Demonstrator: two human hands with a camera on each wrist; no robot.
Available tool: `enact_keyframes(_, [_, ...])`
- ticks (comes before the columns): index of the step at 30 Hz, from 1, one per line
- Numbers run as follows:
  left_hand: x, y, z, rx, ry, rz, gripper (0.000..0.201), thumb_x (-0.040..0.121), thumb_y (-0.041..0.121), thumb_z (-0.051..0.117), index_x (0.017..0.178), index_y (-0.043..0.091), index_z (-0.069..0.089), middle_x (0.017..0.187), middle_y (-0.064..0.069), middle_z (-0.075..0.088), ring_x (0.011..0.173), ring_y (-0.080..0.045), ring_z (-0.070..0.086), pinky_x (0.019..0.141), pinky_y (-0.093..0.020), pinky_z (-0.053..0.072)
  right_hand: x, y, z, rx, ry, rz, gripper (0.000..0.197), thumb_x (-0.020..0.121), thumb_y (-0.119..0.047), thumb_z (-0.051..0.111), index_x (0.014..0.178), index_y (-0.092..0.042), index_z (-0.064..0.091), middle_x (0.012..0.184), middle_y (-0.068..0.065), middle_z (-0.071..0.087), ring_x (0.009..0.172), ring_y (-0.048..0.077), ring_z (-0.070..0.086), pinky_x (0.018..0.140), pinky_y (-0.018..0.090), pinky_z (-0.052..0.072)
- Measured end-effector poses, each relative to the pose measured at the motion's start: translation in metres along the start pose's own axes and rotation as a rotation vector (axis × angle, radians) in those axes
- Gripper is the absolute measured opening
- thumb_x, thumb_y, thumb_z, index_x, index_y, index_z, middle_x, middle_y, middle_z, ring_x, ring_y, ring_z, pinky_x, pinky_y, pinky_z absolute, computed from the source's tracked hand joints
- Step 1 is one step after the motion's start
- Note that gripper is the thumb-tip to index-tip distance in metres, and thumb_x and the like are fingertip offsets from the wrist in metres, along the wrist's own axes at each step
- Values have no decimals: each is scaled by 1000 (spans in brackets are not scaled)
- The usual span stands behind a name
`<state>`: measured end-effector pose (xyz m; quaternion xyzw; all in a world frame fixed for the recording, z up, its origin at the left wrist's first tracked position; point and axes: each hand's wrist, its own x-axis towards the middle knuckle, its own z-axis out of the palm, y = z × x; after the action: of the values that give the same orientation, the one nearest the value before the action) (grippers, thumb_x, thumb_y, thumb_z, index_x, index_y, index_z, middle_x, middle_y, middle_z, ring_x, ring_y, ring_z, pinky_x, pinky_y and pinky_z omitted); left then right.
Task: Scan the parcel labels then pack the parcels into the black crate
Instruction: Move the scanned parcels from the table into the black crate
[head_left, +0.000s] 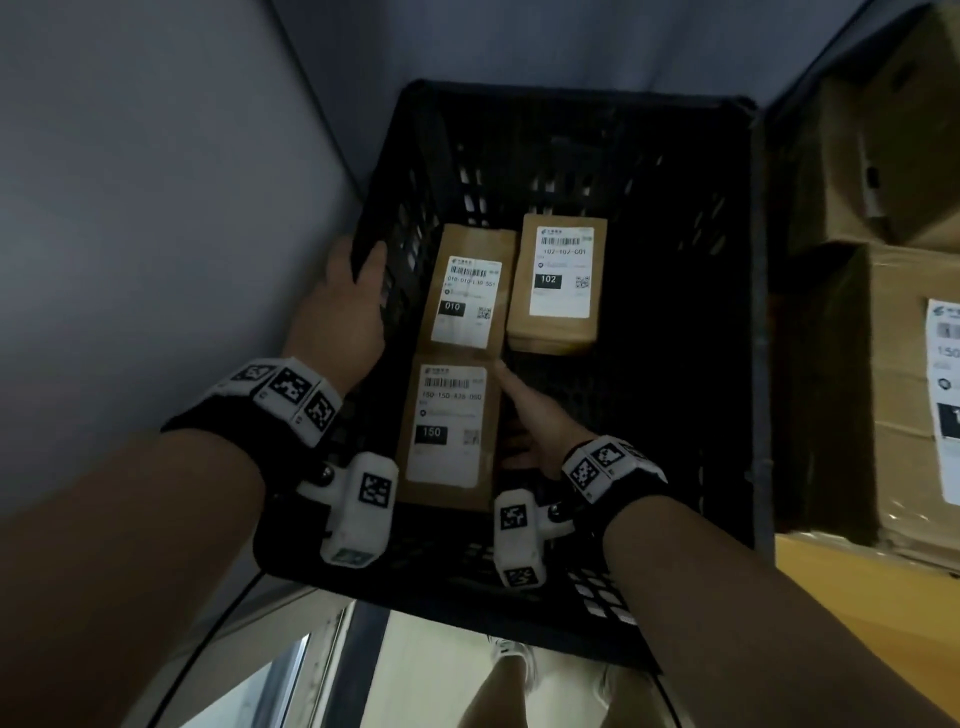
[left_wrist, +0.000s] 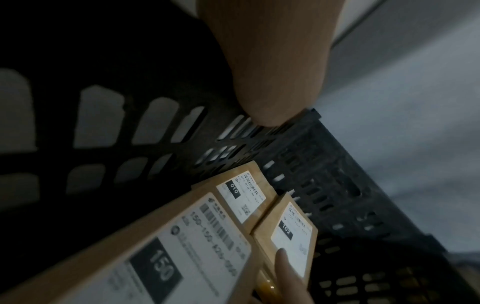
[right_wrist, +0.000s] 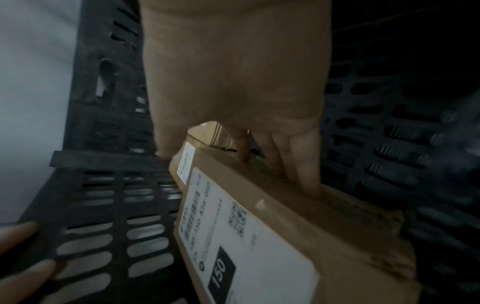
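The black crate (head_left: 571, 98) holds three brown parcels with white labels. Parcel 010 (head_left: 467, 301) and parcel 102 (head_left: 561, 280) lie side by side at the far end. Parcel 150 (head_left: 447, 431) lies nearer, along the left wall. My left hand (head_left: 343, 306) grips the crate's left rim, fingers curled over it. My right hand (head_left: 535, 421) is inside the crate; its straight fingers (right_wrist: 306, 174) press on the right side of parcel 150 (right_wrist: 259, 236). The left wrist view shows all three labels and one right fingertip (left_wrist: 283, 259) beside parcel 150 (left_wrist: 182, 246).
Large cardboard boxes (head_left: 883, 389) are stacked close against the crate's right side, on a yellow surface (head_left: 831, 571). A grey wall (head_left: 156, 208) runs along the left. The crate's right half (head_left: 665, 389) shows bare floor. My legs (head_left: 509, 675) and the ground show below the crate's near edge.
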<state>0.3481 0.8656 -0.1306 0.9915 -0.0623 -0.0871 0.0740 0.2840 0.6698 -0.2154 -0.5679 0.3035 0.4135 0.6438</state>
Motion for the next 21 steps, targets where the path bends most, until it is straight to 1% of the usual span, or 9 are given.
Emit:
enact_keyframes(2, [-1,-2,1,-59,26,2,65,94,7,44,153,8,15,156,-25,12,127,-46,40,102,-51,37,-1,-2,-1,-83,-45,-14,54,88,-47,64,131,-17,54,127,9,62,115,30,58,89,51,51])
enact_keyframes(4, [-2,0,1,-93,47,-7,68,94,6,43,153,8,9,156,-24,13,128,-44,39,102,-50,37,1,-3,1,-99,-51,-38,45,93,-24,63,134,-10,51,131,13,60,110,28,60,72,43,55])
enact_keyframes(5, [-2,1,1,-108,57,-15,69,94,5,42,153,8,7,156,-23,13,129,-43,39,101,-50,37,2,-4,5,-76,-48,-59,41,94,-18,61,132,-7,51,132,13,59,108,27,60,68,40,55])
enact_keyframes(8, [-2,1,1,-132,60,-26,71,94,3,43,153,6,4,157,-21,13,130,-41,38,100,-48,38,11,-8,21,-70,7,-146,34,95,-13,59,128,-7,53,128,13,60,114,33,60,78,48,55])
enact_keyframes(11, [0,-2,3,-160,54,-36,72,92,2,45,153,6,6,157,-20,14,128,-40,41,99,-47,40,25,-11,27,-125,90,-195,35,92,-13,64,124,-4,56,126,14,62,113,34,61,87,53,54])
enact_keyframes(14, [2,-3,4,-159,58,-38,72,93,2,45,153,7,6,157,-19,14,129,-40,40,99,-48,40,37,-17,25,-135,224,-269,38,86,-18,71,120,-3,62,119,16,67,106,33,65,80,55,57])
enact_keyframes(16, [0,-4,5,-157,55,-31,73,93,1,45,153,6,6,157,-20,13,130,-39,39,100,-47,39,42,-24,25,-101,248,-298,43,82,-21,75,119,-5,62,116,13,68,103,33,66,76,55,58])
enact_keyframes(18, [0,-4,4,-166,46,-31,72,93,2,45,153,7,5,158,-19,12,130,-39,40,101,-47,39,46,-25,24,-47,184,-214,59,77,-28,79,128,-10,55,123,10,65,108,31,63,83,56,55])
enact_keyframes(21, [0,-2,3,-162,43,-44,71,94,4,43,153,9,4,158,-19,11,128,-40,41,100,-47,39,45,-13,27,0,-33,119,83,61,-54,80,131,-20,53,129,11,60,117,37,57,97,62,44])
